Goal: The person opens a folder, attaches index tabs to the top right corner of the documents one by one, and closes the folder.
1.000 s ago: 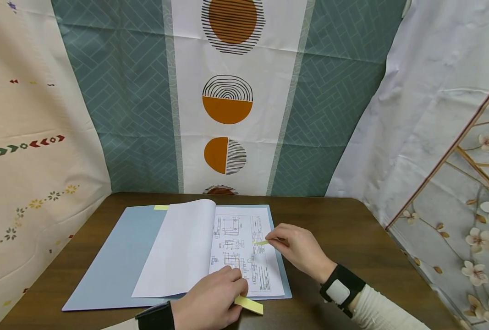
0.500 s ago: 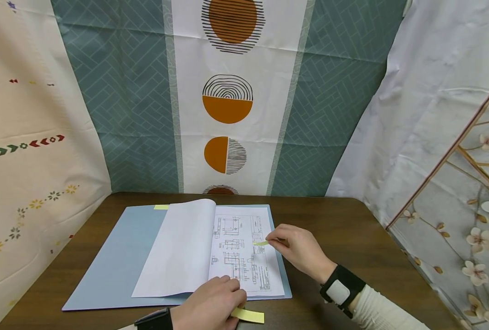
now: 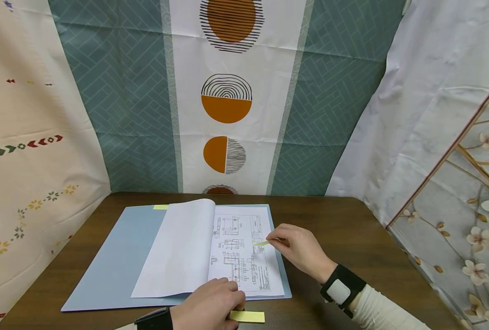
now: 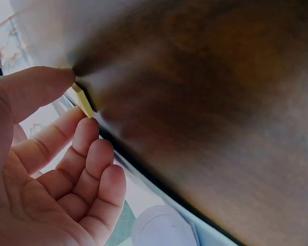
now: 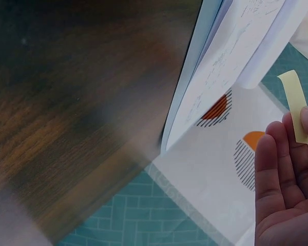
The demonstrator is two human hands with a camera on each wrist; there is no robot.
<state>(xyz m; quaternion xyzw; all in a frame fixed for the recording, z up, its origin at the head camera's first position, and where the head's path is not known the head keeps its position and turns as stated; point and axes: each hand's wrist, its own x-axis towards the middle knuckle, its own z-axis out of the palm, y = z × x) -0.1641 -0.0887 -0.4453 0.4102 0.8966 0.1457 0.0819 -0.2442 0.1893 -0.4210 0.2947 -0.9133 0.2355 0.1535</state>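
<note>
An open light-blue folder [image 3: 104,275] lies on the table with a stack of white sheets. One sheet [image 3: 178,252] is turned over to the left, baring a page of technical drawings [image 3: 246,259]. My right hand [image 3: 299,247] pinches a single yellow sticky strip [image 3: 260,243] by one end, over the page's right side; the strip [image 5: 295,100] also shows at the thumb in the right wrist view. At the folder's near edge, my left hand [image 3: 211,305] holds a narrow yellow sticky-note pad [image 3: 248,316] between thumb and fingers; the left wrist view shows the pad [image 4: 83,100] edge-on.
A yellow tab [image 3: 160,207] sticks at the folder's top edge, left of the turned sheet. The brown wooden table [image 3: 326,215] extends to the right. Patterned cloths [image 3: 141,114] hang behind and at both sides.
My left hand has drawn slightly back toward me, off the page's lower edge, and the pad has turned from slanted to nearly level. The right hand and its strip have hardly moved.
</note>
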